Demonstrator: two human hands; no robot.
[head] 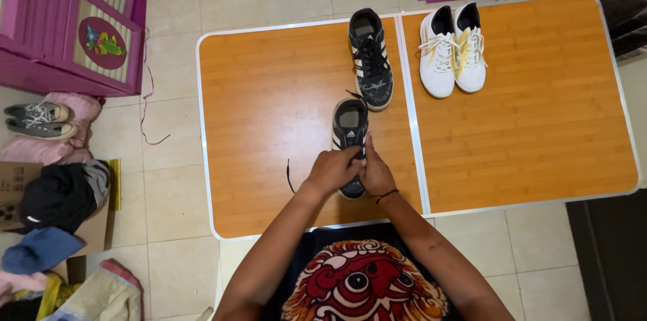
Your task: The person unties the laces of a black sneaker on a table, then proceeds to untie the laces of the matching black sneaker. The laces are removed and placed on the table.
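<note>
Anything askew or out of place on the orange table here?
The two black sneakers aren't paired: one sits apart up the table, the other is under both hands, its lace end trailing loose. The white pair stands neatly together.

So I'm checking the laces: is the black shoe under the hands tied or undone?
Undone, apparently: a loose lace end trails from the black shoe beside the left hand.

Black shoes (370, 58): two. White shoes (452, 49): two. Grey shoes (38, 120): two.
</note>
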